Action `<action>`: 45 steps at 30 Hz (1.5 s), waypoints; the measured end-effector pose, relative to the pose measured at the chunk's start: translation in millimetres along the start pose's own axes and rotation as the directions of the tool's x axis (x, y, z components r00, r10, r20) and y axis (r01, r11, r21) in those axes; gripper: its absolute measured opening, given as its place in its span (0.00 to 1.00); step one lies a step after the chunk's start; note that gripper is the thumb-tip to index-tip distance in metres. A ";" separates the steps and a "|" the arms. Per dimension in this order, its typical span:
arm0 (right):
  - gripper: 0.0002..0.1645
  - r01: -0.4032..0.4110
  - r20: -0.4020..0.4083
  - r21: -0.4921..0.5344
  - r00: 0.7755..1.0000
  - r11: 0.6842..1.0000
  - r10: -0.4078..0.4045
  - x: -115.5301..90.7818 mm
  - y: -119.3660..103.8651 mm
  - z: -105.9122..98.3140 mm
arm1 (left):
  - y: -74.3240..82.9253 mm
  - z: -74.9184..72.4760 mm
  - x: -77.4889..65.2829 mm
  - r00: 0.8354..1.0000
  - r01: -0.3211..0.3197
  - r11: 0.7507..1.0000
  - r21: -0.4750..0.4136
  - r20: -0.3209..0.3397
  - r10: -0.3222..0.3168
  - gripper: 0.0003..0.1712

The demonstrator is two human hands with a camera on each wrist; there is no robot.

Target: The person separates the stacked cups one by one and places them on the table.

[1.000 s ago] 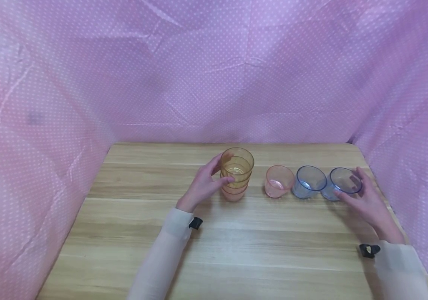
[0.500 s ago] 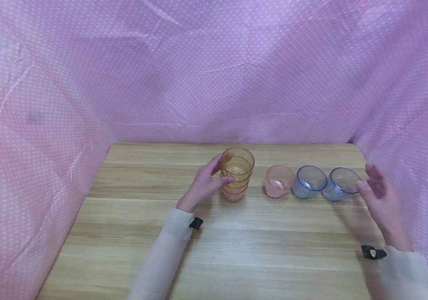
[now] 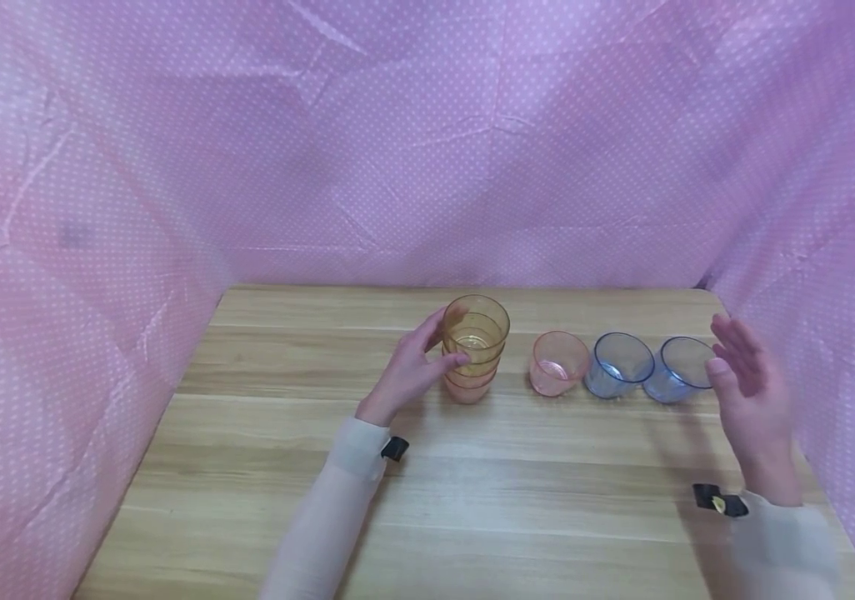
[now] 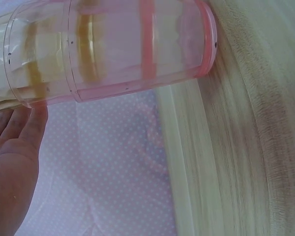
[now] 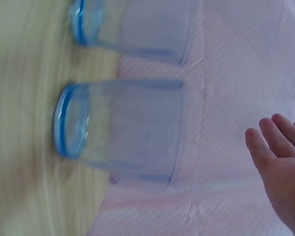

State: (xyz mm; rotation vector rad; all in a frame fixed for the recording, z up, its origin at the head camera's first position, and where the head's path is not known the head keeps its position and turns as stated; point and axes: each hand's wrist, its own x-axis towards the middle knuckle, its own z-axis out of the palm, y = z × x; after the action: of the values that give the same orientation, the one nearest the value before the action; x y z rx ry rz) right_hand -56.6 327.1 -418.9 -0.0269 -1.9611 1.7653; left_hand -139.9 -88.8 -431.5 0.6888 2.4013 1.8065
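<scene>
A stack of nested clear cups [image 3: 476,346], yellow at the top and pink at the bottom, stands upright on the table. My left hand [image 3: 407,373] grips it near the top, thumb in front and fingers behind. To its right stand a pink cup [image 3: 558,367], a blue cup [image 3: 615,371] and, rightmost, another blue cup [image 3: 671,375]. My right hand [image 3: 757,408] hovers beside that last one with fingers extended and nothing held. In the right wrist view a gap separates the hand [image 5: 285,172] from the nearest blue cup [image 5: 128,130].
The wooden table [image 3: 547,517] ends at a far edge against a pink dotted cloth [image 3: 435,167], which also hangs along both sides. Black straps sit at both wrists.
My right hand has let go of the rightmost blue cup, drawn off to the right, and then risen slightly. My left hand stays on the stack.
</scene>
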 end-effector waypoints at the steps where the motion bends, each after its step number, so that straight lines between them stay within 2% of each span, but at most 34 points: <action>1: 0.32 0.025 0.012 0.050 1.000 0.998 -0.026 -0.5 -0.2 3.4 | 0.0 0.1 -0.3 1.000 0.001 1.000 -0.002 0.000 -0.001 0.44; 3: 0.31 0.058 0.033 0.141 0.997 0.988 -0.063 -1.6 -0.4 10.4 | -0.5 0.3 -0.7 1.000 -0.001 1.000 -0.006 -0.002 0.001 0.43; 5: 0.31 0.073 0.052 0.177 0.995 0.982 -0.084 -3.4 -1.3 17.6 | -0.9 0.7 -0.7 1.000 -0.012 1.000 -0.014 -0.002 0.012 0.43; 10: 0.31 0.075 0.088 0.174 0.992 0.982 -0.091 -10.6 -6.7 38.4 | -1.7 2.1 -0.2 1.000 -0.029 0.999 -0.018 -0.008 0.029 0.43; 14: 0.32 0.090 0.163 0.179 0.979 0.980 -0.119 -16.5 -9.6 56.6 | -1.9 2.8 -0.9 1.000 -0.024 0.999 -0.024 -0.008 0.024 0.44; 20: 0.37 0.129 0.321 0.091 0.935 0.987 -0.152 -20.4 -5.9 82.3 | -4.1 4.0 -0.4 1.000 -0.021 0.999 -0.024 -0.010 0.021 0.48; 27: 0.43 0.235 0.463 -0.007 0.863 0.972 -0.205 -18.6 -8.4 111.3 | -8.4 6.3 -1.4 1.000 0.019 0.999 -0.035 -0.021 -0.020 0.55; 33: 0.47 0.235 0.538 -0.092 0.830 0.968 -0.150 -16.1 -17.6 133.1 | -7.7 7.5 -2.9 1.000 -0.011 0.998 -0.054 -0.028 0.010 0.52; 37: 0.50 0.224 0.594 -0.132 0.798 0.966 -0.104 -10.9 -22.1 145.2 | -9.1 8.9 -2.6 0.999 -0.035 0.998 -0.061 -0.040 0.032 0.51; 41: 0.50 0.253 0.621 -0.158 0.777 0.955 -0.103 -5.1 -22.5 158.1 | -10.0 10.0 -3.1 0.999 -0.014 0.998 -0.059 -0.051 0.011 0.50; 45: 0.51 0.292 0.623 -0.186 0.773 0.938 -0.117 -0.3 -22.3 169.8 | -9.1 8.7 -4.2 0.998 0.025 0.999 -0.046 -0.048 -0.027 0.48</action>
State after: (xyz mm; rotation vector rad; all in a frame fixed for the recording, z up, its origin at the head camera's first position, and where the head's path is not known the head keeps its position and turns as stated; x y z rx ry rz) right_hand -112.4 165.9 -404.3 0.7275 -2.5232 1.4434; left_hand -136.3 -84.5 -443.6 0.6131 2.3791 1.8830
